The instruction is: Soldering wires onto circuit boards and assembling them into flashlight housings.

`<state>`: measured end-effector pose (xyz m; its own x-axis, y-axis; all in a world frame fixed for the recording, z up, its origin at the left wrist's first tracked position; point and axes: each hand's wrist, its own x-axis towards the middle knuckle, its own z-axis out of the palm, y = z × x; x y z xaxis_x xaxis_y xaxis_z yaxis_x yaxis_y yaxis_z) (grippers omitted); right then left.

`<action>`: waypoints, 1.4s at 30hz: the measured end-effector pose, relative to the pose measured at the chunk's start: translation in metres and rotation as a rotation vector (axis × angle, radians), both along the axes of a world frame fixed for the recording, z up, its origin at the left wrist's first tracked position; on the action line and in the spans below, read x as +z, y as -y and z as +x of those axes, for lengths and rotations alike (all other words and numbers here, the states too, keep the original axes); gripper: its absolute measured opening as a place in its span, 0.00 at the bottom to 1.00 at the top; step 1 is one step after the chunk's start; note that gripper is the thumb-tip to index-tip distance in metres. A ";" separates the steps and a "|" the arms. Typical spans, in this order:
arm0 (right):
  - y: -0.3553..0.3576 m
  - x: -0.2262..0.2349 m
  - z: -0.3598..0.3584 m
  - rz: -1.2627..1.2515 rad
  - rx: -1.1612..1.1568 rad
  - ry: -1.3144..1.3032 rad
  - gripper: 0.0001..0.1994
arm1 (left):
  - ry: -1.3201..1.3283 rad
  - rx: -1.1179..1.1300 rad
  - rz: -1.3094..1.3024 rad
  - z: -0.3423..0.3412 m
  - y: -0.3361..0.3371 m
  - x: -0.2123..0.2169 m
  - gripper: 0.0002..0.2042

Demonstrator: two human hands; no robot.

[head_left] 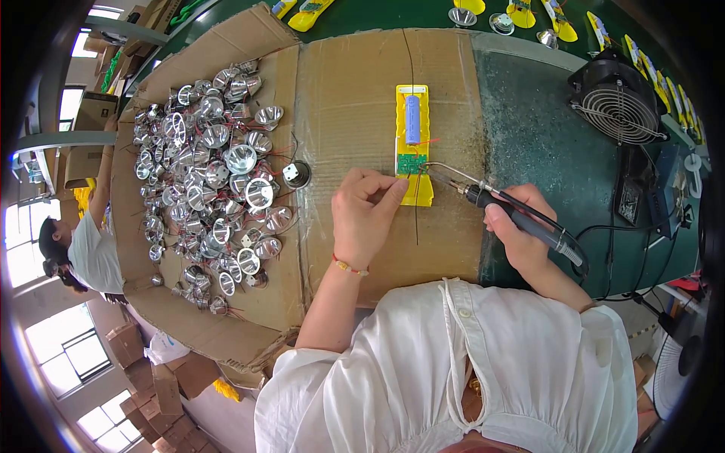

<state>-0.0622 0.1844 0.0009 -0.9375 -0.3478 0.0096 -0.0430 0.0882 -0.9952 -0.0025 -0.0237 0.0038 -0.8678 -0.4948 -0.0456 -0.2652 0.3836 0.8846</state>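
A yellow plastic housing (420,194) lies upright on the cardboard in front of me. In it sit a blue-violet cylindrical battery (412,121) and, below that, a small green circuit board (408,164). My right hand (521,219) grips a black-handled soldering iron (521,218), its tip at the board's right edge. A thin curved metal tube runs along the iron to the same spot. My left hand (365,208) is closed in a pinch at the board's lower left; what its fingertips hold is too small to name. A thin black wire (417,219) hangs below the board.
At left, a cardboard box (291,98) holds many silver reflector cups (241,158) with wires. A round black pot with a white block (293,174) stands beside it. A black fan (619,106) and more yellow housings (521,13) are farther off. Another person (91,249) works at far left.
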 end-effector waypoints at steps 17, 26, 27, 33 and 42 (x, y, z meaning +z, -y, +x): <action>0.005 0.004 -0.002 -0.063 0.049 0.048 0.07 | -0.052 0.001 -0.066 -0.004 -0.003 -0.004 0.04; 0.007 0.003 -0.002 -0.105 0.010 0.085 0.07 | -0.091 0.036 -0.091 -0.005 -0.010 0.000 0.03; 0.007 0.003 -0.002 -0.105 0.010 0.086 0.07 | -0.091 0.036 -0.091 -0.005 -0.011 0.001 0.03; 0.004 0.001 -0.004 -0.013 0.078 0.011 0.07 | -0.095 0.030 -0.161 -0.005 -0.011 0.000 0.03; 0.006 0.005 0.000 -0.155 -0.025 0.132 0.08 | -0.112 0.020 -0.274 -0.009 -0.011 0.006 0.03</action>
